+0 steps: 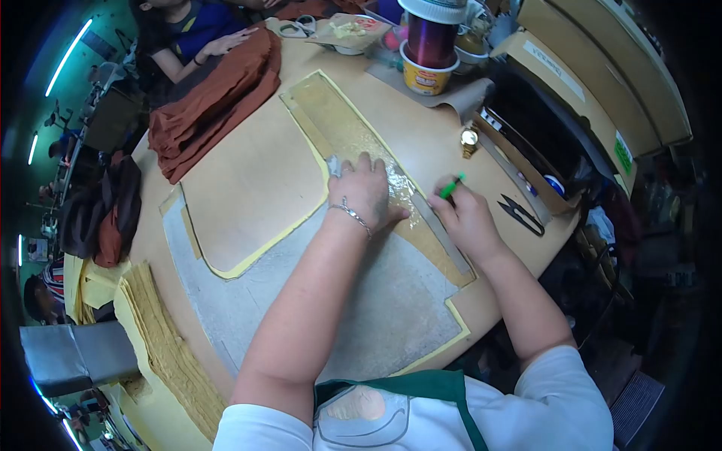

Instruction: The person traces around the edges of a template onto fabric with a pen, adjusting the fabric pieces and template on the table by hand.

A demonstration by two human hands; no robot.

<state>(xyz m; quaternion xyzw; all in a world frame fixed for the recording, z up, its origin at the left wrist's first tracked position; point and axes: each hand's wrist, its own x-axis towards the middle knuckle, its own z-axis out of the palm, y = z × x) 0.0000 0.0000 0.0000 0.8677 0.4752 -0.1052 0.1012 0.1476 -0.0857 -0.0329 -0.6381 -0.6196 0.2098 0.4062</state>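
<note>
My left hand lies flat with its fingers apart, pressing on a tan pattern template partly covered in shiny clear tape. Under it is yellow fabric, showing as a thin border around the edges. A grey template section spreads out nearer to me, partly hidden by my left arm. My right hand is closed on a green pen, held just beside the template's right edge. A narrow grey strip runs along that edge, close to my right fingers.
Thread snips and a gold watch lie to the right, by an open cardboard box. A yellow tub supports a dark red container. Rust-brown cloth is piled near another person's hand. Folded mustard fabric hangs at left.
</note>
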